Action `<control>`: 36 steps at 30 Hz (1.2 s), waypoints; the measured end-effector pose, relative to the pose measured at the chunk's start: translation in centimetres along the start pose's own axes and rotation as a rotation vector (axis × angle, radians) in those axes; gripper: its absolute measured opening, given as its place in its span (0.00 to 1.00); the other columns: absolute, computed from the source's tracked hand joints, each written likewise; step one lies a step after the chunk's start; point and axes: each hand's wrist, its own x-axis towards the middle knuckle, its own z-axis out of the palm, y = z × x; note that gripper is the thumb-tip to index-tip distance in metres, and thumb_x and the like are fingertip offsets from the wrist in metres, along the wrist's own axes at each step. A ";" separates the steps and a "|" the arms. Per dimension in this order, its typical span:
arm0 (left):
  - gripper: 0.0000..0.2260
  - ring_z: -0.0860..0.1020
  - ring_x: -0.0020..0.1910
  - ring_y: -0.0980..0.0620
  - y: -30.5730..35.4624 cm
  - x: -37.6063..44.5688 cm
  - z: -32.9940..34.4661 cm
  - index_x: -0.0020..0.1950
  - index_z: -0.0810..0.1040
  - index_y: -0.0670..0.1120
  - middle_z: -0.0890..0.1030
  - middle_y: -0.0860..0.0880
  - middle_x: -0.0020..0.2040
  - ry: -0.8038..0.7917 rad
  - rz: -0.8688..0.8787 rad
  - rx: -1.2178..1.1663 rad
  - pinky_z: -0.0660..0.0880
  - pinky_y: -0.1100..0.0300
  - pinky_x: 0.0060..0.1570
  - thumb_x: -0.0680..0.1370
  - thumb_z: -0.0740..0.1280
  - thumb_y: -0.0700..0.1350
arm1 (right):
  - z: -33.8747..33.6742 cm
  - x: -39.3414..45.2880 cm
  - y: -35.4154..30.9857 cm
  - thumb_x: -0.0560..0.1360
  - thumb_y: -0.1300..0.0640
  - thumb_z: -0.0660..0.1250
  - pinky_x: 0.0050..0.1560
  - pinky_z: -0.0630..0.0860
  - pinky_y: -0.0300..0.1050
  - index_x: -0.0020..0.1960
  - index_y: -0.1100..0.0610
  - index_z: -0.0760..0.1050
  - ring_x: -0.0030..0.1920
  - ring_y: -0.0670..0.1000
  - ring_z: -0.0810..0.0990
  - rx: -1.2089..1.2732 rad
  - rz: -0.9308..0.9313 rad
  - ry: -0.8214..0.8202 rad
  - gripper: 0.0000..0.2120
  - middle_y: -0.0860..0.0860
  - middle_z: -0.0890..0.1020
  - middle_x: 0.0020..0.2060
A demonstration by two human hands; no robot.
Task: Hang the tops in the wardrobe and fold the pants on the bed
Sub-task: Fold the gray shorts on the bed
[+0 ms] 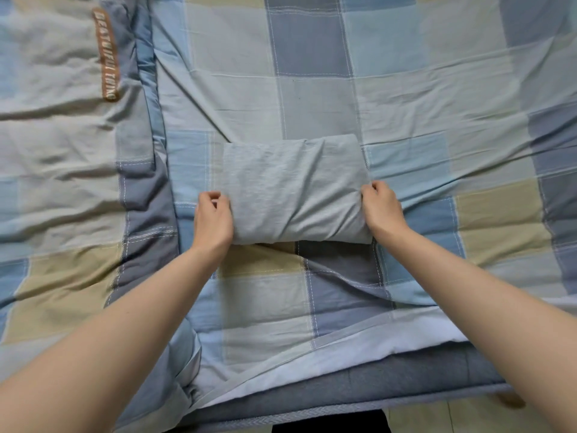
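At far left, a bunched quilt point(62, 151) with a brown label is lying on the bed point(437, 89). The left hand point(213, 218) is pinching the left edge of the folded grey pants point(296, 192), its grip clamped on the fabric. The pants are sitting mid-bed as a compact rectangle. The right hand point(381, 210) is gripping the right edge likewise. Risk, as judged: uneven lifting or early release is likely to let the loose top layer slide, opening the fold; the wrinkled bedding may snag the bundle.
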 end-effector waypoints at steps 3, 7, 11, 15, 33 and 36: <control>0.23 0.70 0.60 0.52 1.6 -0.2 1.3 0.68 0.66 0.46 0.71 0.54 0.60 -0.009 -0.012 -0.101 0.66 0.57 0.61 0.79 0.61 0.59 | 1.2 -0.9 -1.2 0.79 0.41 0.54 0.57 0.65 0.48 0.71 0.55 0.60 0.64 0.61 0.71 0.062 0.015 0.004 0.26 0.57 0.74 0.65; 0.22 0.75 0.60 0.46 2.3 -1.5 2.4 0.63 0.71 0.45 0.78 0.49 0.59 0.104 0.012 -0.078 0.69 0.58 0.57 0.76 0.68 0.57 | 2.3 -2.7 -1.6 0.80 0.44 0.54 0.50 0.67 0.52 0.70 0.58 0.58 0.60 0.64 0.74 -0.085 -0.046 0.087 0.24 0.60 0.74 0.64; 0.17 0.77 0.57 0.43 1.0 -4.7 2.4 0.59 0.75 0.43 0.81 0.44 0.57 0.236 0.062 -0.049 0.67 0.59 0.49 0.77 0.68 0.53 | 1.6 -5.2 0.1 0.82 0.50 0.54 0.50 0.67 0.51 0.67 0.60 0.61 0.60 0.64 0.74 -0.023 -0.098 0.124 0.19 0.62 0.74 0.63; 0.12 0.77 0.52 0.47 -0.6 -10.0 2.0 0.57 0.74 0.45 0.78 0.52 0.48 0.290 0.152 -0.161 0.69 0.61 0.48 0.77 0.69 0.49 | -0.7 -9.4 3.5 0.81 0.53 0.58 0.49 0.66 0.43 0.67 0.59 0.63 0.60 0.59 0.74 0.129 -0.193 0.114 0.18 0.57 0.76 0.62; 0.17 0.75 0.54 0.70 10.0 -46.3 -5.7 0.65 0.75 0.50 0.79 0.59 0.56 0.275 0.421 -0.219 0.68 0.77 0.53 0.76 0.70 0.46 | -29.6 -36.9 6.7 0.78 0.56 0.63 0.56 0.59 0.19 0.70 0.62 0.65 0.54 0.40 0.67 -0.024 -0.600 0.300 0.22 0.55 0.67 0.60; 0.17 0.77 0.57 0.59 11.9 -50.3 -6.8 0.64 0.77 0.46 0.79 0.53 0.58 0.264 0.472 -0.209 0.70 0.71 0.57 0.76 0.71 0.44 | -32.9 -40.4 6.9 0.78 0.55 0.62 0.57 0.60 0.21 0.70 0.62 0.65 0.55 0.41 0.68 -0.021 -0.597 0.337 0.23 0.55 0.67 0.60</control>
